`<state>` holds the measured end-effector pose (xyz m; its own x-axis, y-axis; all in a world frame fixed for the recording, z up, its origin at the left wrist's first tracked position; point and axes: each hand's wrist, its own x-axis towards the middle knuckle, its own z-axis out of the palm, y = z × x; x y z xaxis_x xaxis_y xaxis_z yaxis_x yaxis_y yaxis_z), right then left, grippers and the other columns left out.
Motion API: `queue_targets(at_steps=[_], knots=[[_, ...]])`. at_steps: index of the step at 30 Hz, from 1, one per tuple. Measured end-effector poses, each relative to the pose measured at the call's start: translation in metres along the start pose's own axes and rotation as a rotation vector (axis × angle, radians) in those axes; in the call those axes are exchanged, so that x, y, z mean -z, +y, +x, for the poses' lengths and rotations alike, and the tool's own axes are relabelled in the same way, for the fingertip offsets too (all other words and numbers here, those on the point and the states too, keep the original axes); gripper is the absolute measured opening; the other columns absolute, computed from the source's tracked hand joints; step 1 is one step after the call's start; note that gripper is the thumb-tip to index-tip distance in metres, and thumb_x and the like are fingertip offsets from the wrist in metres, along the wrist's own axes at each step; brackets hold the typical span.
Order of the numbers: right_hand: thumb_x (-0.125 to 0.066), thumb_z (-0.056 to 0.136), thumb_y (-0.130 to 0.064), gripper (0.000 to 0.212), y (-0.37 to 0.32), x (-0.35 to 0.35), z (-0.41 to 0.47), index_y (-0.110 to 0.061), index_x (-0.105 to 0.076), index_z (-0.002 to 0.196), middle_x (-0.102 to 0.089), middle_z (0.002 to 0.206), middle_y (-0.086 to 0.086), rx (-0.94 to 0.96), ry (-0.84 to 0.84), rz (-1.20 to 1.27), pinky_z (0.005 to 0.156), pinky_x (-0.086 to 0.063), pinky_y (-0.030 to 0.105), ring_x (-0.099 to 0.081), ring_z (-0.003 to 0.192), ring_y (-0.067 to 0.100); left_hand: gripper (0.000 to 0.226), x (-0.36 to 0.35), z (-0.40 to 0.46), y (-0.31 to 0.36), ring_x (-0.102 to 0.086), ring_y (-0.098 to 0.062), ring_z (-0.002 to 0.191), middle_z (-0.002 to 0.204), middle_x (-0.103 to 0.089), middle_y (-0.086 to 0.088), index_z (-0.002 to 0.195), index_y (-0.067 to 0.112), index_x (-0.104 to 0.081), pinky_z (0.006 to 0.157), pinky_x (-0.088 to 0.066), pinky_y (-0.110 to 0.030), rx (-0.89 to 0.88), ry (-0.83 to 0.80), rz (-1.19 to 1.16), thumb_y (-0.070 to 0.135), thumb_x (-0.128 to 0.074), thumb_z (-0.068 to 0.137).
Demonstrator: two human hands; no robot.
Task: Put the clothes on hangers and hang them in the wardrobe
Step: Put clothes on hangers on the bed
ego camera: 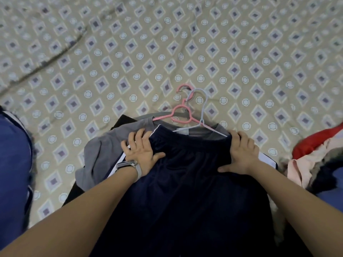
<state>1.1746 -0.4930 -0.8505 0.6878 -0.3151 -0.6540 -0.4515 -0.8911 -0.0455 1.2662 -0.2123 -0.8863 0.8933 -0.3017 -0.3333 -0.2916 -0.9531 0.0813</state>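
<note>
Navy shorts [187, 182] with white side stripes lie at the near edge of a bed [130, 52], waistband pointing toward the far edge. The left hand [143, 151] and right hand [241, 154] each grasp a corner of the waistband, fingers curled over the elastic, thumbs flat on the fabric. A pale hanger [201, 115] reaches into the waistband; a pink hanger [181, 112] lies just beside it, over a grey shirt [104, 151] beneath the shorts. A wristwatch [128, 166] circles the left wrist. Blue cloth [13, 154] sits at the bed's left edge, a heap of red and pink clothes [315, 160] at its right. No writing is legible.
</note>
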Motion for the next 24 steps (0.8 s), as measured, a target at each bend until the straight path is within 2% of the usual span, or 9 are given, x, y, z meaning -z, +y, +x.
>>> queue_targets(at_steps=[3,5,8,11,14,16,19,21,24], knots=[[-0.082,0.060,-0.062,0.137,0.000,0.003,-0.004,-0.020,0.011,0.151,0.002,0.154,0.012,-0.007,0.002,-0.009,0.114,-0.016,0.046,-0.012,0.140,0.036,0.084,0.007,-0.001,0.002,-0.001,-0.027,0.135,0.153,-0.005,-0.003,0.146,0.021,-0.010,0.107,-0.006,-0.049,0.010,-0.031,0.032,0.067,-0.043,0.084],[-0.081,0.058,-0.064,0.134,-0.003,0.004,-0.012,-0.020,0.005,0.151,-0.006,0.152,0.010,-0.009,0.056,-0.042,0.112,-0.020,0.045,-0.020,0.136,0.034,0.081,0.012,-0.004,0.004,-0.007,-0.028,0.137,0.152,-0.007,-0.002,0.145,0.021,-0.011,0.108,-0.011,-0.050,0.007,-0.041,0.011,0.066,-0.043,0.086],[-0.082,0.056,-0.064,0.125,-0.011,0.003,-0.031,-0.017,-0.010,0.147,-0.024,0.143,0.008,-0.015,0.199,-0.127,0.104,-0.029,0.041,-0.032,0.125,0.030,0.071,0.026,-0.012,0.005,-0.019,-0.028,0.132,0.147,-0.018,-0.004,0.142,0.019,-0.020,0.102,-0.024,-0.044,-0.013,-0.005,-0.005,0.058,-0.047,0.089],[-0.083,0.060,-0.057,0.114,-0.013,0.004,-0.049,-0.020,-0.017,0.144,-0.029,0.137,0.009,-0.006,0.238,-0.106,0.101,-0.034,0.038,-0.034,0.123,0.029,0.056,0.045,-0.028,0.000,-0.032,-0.030,0.121,0.136,-0.032,-0.009,0.136,0.016,-0.034,0.095,-0.031,-0.039,-0.065,0.064,-0.020,0.048,-0.048,0.093],[-0.079,0.069,-0.055,0.094,-0.005,0.011,-0.071,-0.025,-0.025,0.141,-0.038,0.133,0.009,0.036,0.200,0.016,0.098,-0.036,0.038,-0.037,0.123,0.029,0.042,0.066,-0.051,-0.007,-0.039,-0.030,0.114,0.125,-0.045,-0.009,0.125,0.013,-0.047,0.089,-0.034,-0.039,-0.089,0.057,-0.078,0.043,-0.043,0.096],[-0.068,0.081,-0.056,0.076,0.002,0.017,-0.091,-0.025,-0.031,0.138,-0.045,0.131,0.009,0.070,0.182,0.028,0.094,-0.039,0.040,-0.043,0.121,0.029,0.035,0.085,-0.069,-0.009,-0.045,-0.031,0.110,0.116,-0.055,-0.009,0.114,0.012,-0.053,0.084,-0.036,-0.039,-0.076,0.010,-0.134,0.040,-0.038,0.099],[-0.050,0.095,-0.050,0.042,0.013,0.033,-0.127,-0.018,-0.040,0.120,-0.053,0.123,0.009,0.127,0.171,0.042,0.086,-0.044,0.040,-0.051,0.112,0.030,0.026,0.120,-0.103,-0.006,-0.052,-0.030,0.101,0.102,-0.062,-0.007,0.092,0.016,-0.051,0.077,-0.036,-0.037,-0.136,0.003,-0.241,0.037,-0.038,0.099],[-0.043,0.100,-0.044,0.035,0.019,0.049,-0.154,-0.014,-0.042,0.119,-0.054,0.118,0.011,0.160,0.143,0.100,0.081,-0.043,0.037,-0.053,0.110,0.032,0.033,0.149,-0.128,-0.003,-0.056,-0.029,0.093,0.093,-0.064,-0.005,0.085,0.018,-0.050,0.075,-0.041,-0.037,-0.187,0.018,-0.269,0.044,-0.034,0.097],[-0.040,0.101,-0.043,0.029,0.023,0.083,-0.201,-0.016,-0.040,0.111,-0.050,0.101,0.008,0.206,0.140,0.153,0.076,-0.040,0.036,-0.055,0.103,0.032,0.059,0.201,-0.163,-0.005,-0.056,-0.026,0.085,0.084,-0.063,-0.003,0.082,0.014,-0.054,0.078,-0.046,-0.043,-0.212,0.040,-0.301,0.061,-0.018,0.081]])
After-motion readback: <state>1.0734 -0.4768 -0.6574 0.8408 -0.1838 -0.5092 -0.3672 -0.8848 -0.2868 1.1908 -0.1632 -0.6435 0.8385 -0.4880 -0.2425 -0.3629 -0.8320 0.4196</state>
